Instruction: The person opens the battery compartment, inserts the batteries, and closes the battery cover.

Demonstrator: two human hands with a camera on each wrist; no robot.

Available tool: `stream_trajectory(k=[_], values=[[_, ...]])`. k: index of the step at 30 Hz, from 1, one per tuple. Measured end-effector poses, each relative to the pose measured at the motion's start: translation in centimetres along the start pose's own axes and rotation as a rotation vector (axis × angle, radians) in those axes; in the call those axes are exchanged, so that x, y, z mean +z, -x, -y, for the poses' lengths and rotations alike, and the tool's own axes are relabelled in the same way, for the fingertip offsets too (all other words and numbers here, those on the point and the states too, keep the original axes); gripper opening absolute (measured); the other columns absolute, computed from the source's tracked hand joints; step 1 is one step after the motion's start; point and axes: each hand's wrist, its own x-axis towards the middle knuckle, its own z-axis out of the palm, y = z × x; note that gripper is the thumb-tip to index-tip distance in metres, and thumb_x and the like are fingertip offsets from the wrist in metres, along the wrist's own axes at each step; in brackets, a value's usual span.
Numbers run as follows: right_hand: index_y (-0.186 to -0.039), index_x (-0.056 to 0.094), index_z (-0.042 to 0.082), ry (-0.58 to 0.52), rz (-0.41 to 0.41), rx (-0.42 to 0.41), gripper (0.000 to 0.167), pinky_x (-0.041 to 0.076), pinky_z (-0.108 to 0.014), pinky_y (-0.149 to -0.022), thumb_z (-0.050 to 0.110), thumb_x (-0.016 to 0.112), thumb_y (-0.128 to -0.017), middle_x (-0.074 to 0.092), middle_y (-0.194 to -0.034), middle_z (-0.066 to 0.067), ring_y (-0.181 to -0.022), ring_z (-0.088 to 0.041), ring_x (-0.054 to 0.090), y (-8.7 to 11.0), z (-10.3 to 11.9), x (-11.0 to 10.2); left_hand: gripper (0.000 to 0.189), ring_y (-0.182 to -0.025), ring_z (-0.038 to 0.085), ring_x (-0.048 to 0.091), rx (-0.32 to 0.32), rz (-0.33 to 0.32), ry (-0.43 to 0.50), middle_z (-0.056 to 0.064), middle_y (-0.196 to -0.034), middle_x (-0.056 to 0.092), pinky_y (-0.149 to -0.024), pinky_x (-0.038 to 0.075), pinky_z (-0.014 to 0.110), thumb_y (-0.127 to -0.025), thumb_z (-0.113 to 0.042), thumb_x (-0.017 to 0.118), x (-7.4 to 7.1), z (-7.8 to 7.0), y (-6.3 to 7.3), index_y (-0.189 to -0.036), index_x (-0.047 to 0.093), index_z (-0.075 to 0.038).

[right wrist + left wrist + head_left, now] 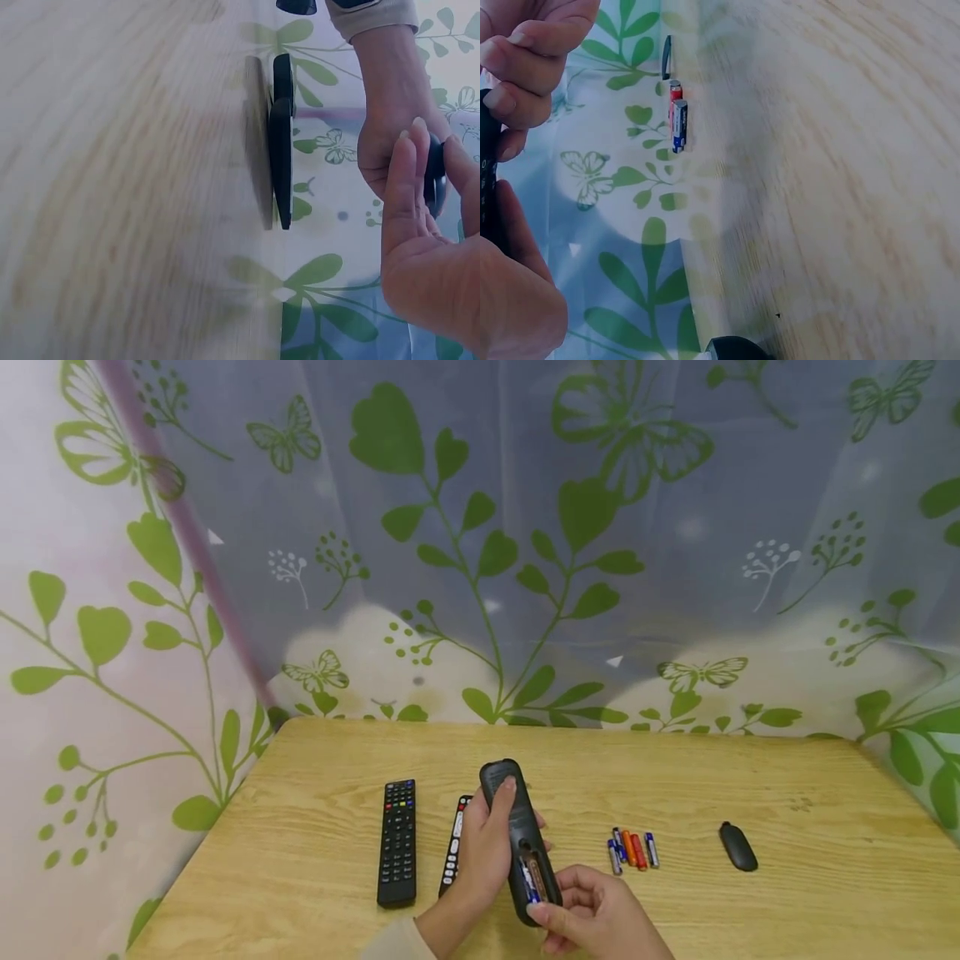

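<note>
My left hand [483,843] grips a black remote control [504,793], its back turned up and the thumb lying along the upper part. Near its lower end the battery compartment is uncovered. A blue-and-silver battery [528,878] lies inside, beside a brown strip that I cannot make out clearly. At that lower end my right hand [592,910] pinches the remote, thumb by the battery and fingers curled at the side and underneath. In the right wrist view the remote [435,176] appears edge-on between the right thumb and fingers.
Two more remotes lie face up on the wooden table [322,777]: a long black one [397,843] and one [452,856] partly behind my left hand. Several loose batteries [628,847] lie right of the hands. Farther right is a small black oval cover [738,846]. Patterned curtains [480,568] hang behind.
</note>
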Motion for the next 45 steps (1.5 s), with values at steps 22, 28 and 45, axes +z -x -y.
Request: stream_trajectory(k=[22, 28, 45], values=[[-0.099, 0.053, -0.003, -0.023, -0.113, -0.033, 0.042, 0.051, -0.026, -0.056, 0.031, 0.073, -0.085, 0.06, -0.073, -0.008, -0.056, -0.019, 0.059, 0.2, -0.6, 1.1, 0.043, -0.057, 0.025, 0.066, 0.034, 0.017, -0.025, 0.016, -0.082, 0.063, -0.06, 0.058, 0.042, -0.104, -0.036, 0.04, 0.2, -0.1, 0.2, -0.121, 0.043, 0.003], [-0.098, 0.054, -0.001, -0.038, -0.082, -0.015, 0.038, 0.052, -0.029, -0.06, 0.03, 0.072, -0.087, 0.061, -0.075, -0.008, -0.058, -0.02, 0.061, 0.0, -0.7, 0.7, 0.041, -0.065, 0.041, 0.066, 0.046, 0.06, -0.039, 0.025, -0.087, 0.062, -0.062, 0.058, 0.045, -0.102, -0.036, 0.045, -0.4, 0.1, -0.3, -0.117, 0.049, 0.003], [-0.112, 0.058, -0.004, 0.31, -0.104, -0.047, 0.042, 0.051, -0.034, -0.063, 0.036, 0.055, -0.097, 0.061, -0.085, -0.009, -0.07, -0.022, 0.055, 0.0, -0.1, -4.7, 0.045, -0.083, 0.032, 0.069, -0.024, 0.056, -0.101, 0.024, -0.091, 0.067, -0.07, 0.058, 0.034, -0.099, -0.033, 0.053, -1.6, 0.3, -0.6, -0.123, 0.051, 0.005]])
